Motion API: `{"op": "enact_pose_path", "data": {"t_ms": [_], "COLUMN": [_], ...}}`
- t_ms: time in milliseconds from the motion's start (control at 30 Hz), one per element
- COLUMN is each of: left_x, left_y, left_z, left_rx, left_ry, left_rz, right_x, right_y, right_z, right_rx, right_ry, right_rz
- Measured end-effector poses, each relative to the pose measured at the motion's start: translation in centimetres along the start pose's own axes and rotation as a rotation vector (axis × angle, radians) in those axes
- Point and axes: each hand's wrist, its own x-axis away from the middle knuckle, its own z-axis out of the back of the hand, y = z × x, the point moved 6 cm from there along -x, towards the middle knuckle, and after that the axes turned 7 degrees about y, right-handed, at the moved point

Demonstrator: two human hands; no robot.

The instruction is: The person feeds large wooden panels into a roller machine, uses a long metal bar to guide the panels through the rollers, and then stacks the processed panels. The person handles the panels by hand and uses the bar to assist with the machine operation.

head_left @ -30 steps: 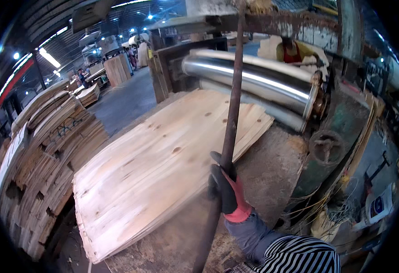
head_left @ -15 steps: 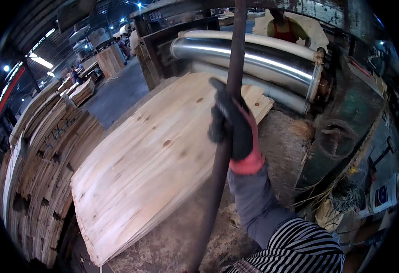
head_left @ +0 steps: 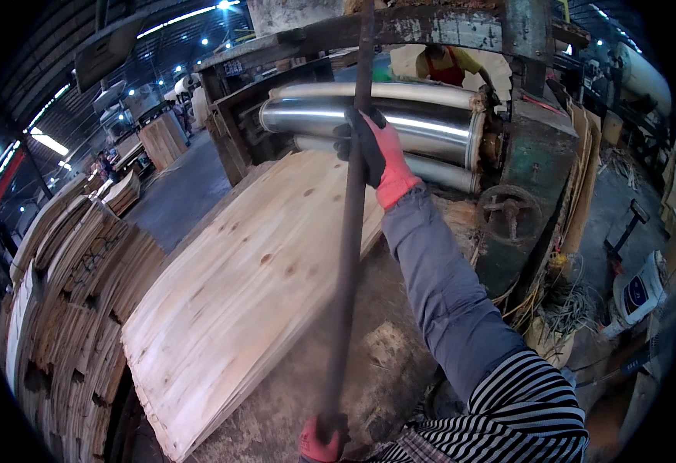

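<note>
A long dark pole (head_left: 347, 255) runs from the top edge down to the lower edge, slightly tilted. My right hand (head_left: 376, 154), in a pink glove with a black palm, is closed around its upper part, the arm stretched out in front of the rollers. Low at the bottom edge, my left hand (head_left: 322, 441), in a similar glove, is closed at the pole's lower end; part of it is cut off. Behind and left of the pole lies a stack of pale wood veneer sheets (head_left: 238, 285) with brown knots. Shiny metal rollers (head_left: 423, 127) stand at its far end.
Rough veneer stacks (head_left: 83, 309) stand at the left. Right of the rollers is a green machine frame with a handwheel (head_left: 510, 214). A white bucket (head_left: 637, 289) and tangled strands (head_left: 573, 305) lie at the right. Another person (head_left: 447, 65) in a red apron stands beyond the rollers.
My right hand has moved farther away and up along with the pole, toward the rollers. My left hand has come into view at the bottom. The view has shifted, showing more of the right side.
</note>
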Motion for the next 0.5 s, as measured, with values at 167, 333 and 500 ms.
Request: {"op": "enact_pose_path", "data": {"t_ms": [167,333,500], "left_x": [0.4,0.0,0.0], "left_y": [4.0,8.4,9.3], "left_z": [-0.5,-0.8,-0.6], "left_rx": [0.75,0.659,0.607], "left_ry": [-0.281,-0.282,-0.269], "left_rz": [0.275,0.436,0.387], "right_x": [0.1,0.6,0.5], "right_y": [-1.7,-2.2,-1.6], "right_z": [0.2,0.5,0.3], "right_rx": [-0.005,0.041,-0.021], "right_ry": [-0.055,-0.032,-0.062], "right_rz": [-0.024,-0.065,-0.168]}}
